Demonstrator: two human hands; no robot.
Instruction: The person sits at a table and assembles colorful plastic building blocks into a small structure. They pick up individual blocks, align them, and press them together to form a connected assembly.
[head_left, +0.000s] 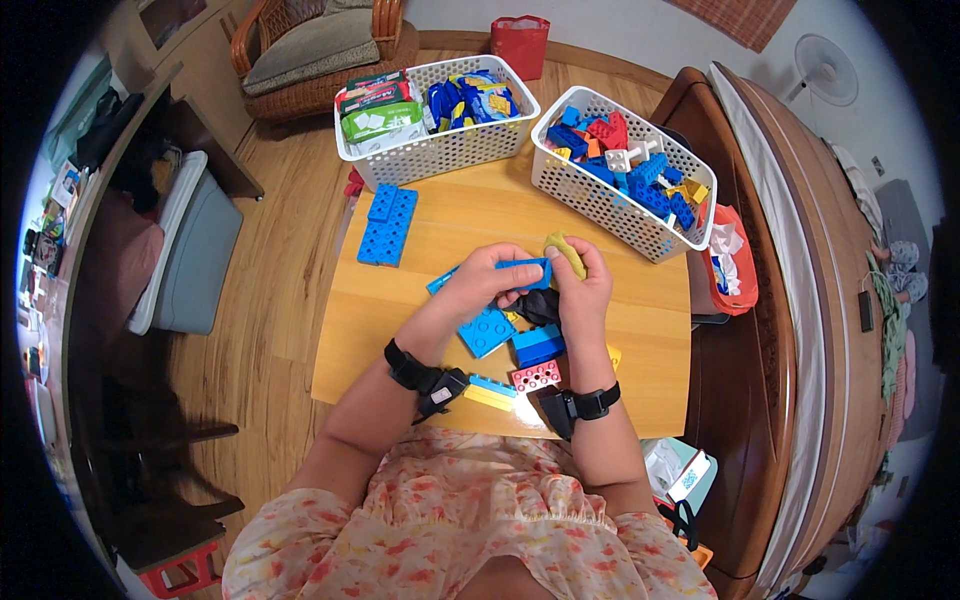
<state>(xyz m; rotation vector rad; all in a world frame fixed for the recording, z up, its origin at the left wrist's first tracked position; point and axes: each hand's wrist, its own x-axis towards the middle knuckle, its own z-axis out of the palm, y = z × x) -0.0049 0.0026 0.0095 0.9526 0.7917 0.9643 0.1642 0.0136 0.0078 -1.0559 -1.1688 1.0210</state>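
Over the middle of the wooden table (345, 330), my left hand (482, 280) grips a blue toy building brick (537, 271). Pinched in my right hand (586, 292) is a yellow-green cloth (569, 257), close to the brick's right end. Beneath my hands lies a crumpled black item (538, 307); its kind is unclear. Nearer to me are a light-blue brick plate (487, 333), a darker blue brick (538, 346), a red-and-pink brick (536, 376) and a pale-yellow brick (489, 397). A blue studded plate (386, 240) rests at the table's left.
At the back stand a white basket (440, 165) of packets and another white basket (600, 195) heaped with coloured bricks. A red-orange bag (741, 290) with white tissue hangs by the right edge. A wooden bed frame (745, 400) borders the right, a grey storage bin (195, 260) the left.
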